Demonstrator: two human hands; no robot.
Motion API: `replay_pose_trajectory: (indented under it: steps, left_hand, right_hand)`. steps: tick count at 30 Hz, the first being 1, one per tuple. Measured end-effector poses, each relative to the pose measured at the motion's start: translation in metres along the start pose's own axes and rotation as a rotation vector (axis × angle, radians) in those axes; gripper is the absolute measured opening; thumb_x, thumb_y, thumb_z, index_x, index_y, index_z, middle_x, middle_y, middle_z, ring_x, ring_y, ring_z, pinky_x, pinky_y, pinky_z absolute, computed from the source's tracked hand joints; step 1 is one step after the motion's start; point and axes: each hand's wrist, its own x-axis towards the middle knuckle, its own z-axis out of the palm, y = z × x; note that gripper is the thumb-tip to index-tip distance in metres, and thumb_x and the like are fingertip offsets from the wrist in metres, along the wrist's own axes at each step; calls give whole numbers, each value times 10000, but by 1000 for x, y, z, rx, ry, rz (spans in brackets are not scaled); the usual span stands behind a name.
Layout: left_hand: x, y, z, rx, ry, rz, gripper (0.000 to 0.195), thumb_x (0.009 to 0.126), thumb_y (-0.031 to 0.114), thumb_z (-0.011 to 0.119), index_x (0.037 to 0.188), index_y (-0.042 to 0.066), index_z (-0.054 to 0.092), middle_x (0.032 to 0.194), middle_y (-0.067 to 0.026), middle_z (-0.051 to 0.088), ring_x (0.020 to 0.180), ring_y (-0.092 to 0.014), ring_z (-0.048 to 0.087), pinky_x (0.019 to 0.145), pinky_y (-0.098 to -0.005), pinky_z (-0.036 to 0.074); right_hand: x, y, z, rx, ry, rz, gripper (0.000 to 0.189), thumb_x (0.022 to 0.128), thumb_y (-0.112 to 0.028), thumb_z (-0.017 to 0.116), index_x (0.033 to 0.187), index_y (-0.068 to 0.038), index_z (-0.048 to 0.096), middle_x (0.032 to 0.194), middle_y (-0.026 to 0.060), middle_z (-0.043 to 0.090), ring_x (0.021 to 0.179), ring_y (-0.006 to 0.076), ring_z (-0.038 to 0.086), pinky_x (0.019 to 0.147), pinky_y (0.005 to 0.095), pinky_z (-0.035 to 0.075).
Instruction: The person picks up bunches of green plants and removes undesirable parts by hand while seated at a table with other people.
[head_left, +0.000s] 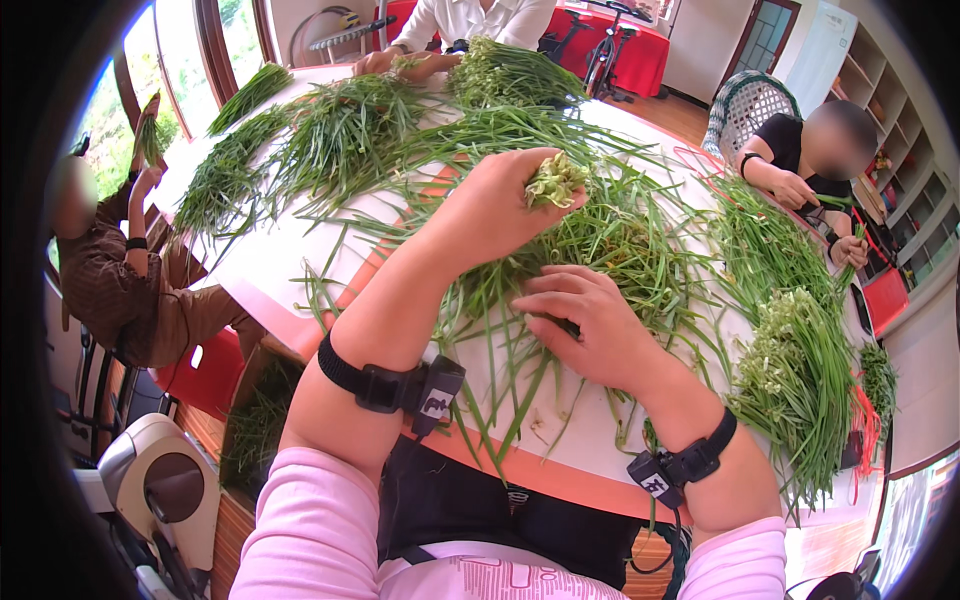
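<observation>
My left hand (510, 199) is closed around a bunch of what look like garlic chives. The bunch's pale, knobbly ends (556, 181) stick out past the thumb, and its green blades (487, 289) hang down below the fist. Just below it, my right hand (589, 322) has its fingers apart and slightly curled, with the fingertips close to the hanging blades. Whether they touch is hard to tell. Beneath and behind both hands spreads a loose, tangled heap of chives (637, 255), some blades yellowed, on the white table (330, 255) with an orange border.
Bundled chives with pale heads (795, 360) lie at the right beside red ties (866, 427). More piles (352, 127) cover the far side. A box of greens (259, 420) stands below the left edge. Several other people sit around the table; two hold greens.
</observation>
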Motion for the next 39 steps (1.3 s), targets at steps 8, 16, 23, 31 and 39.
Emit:
replay_pose_trajectory:
  steps: [8,16,23,31,39]
  left_hand:
    - [-1,-7,4,49,-12,-18,228,848,173,738,968,7,637,844,-108,677,734,-159,563,730,-323,484]
    - [-5,-2,-2,54,-225,-10,293,852,204,746,1009,-18,638,843,-132,651,735,-207,580,671,-334,480]
    - [-8,-4,1,52,-233,11,336,851,168,739,1116,14,599,859,-132,650,758,-225,605,676,-345,477]
    - [-10,-7,1,59,-246,70,300,834,87,698,1108,45,584,887,-141,657,799,-290,620,717,-368,486]
    - [-8,-6,-3,211,-171,61,198,844,112,694,1026,42,664,845,-149,664,767,-313,626,700,-373,500]
  right_hand:
    - [0,0,2,-15,-13,1,205,861,-181,649,1027,-77,712,1101,98,668,1171,300,552,992,430,408]
    - [7,3,-9,170,453,244,170,920,-122,587,940,18,681,930,160,674,853,320,641,759,373,495]
    - [7,3,-11,226,541,281,185,944,-125,566,943,27,670,890,146,663,794,275,637,736,342,487]
    - [7,3,-11,247,559,211,186,963,-122,545,963,19,667,909,131,661,774,226,627,722,317,486]
    - [8,2,-8,316,592,238,173,955,-103,547,1043,14,639,945,128,666,842,212,637,760,314,498]
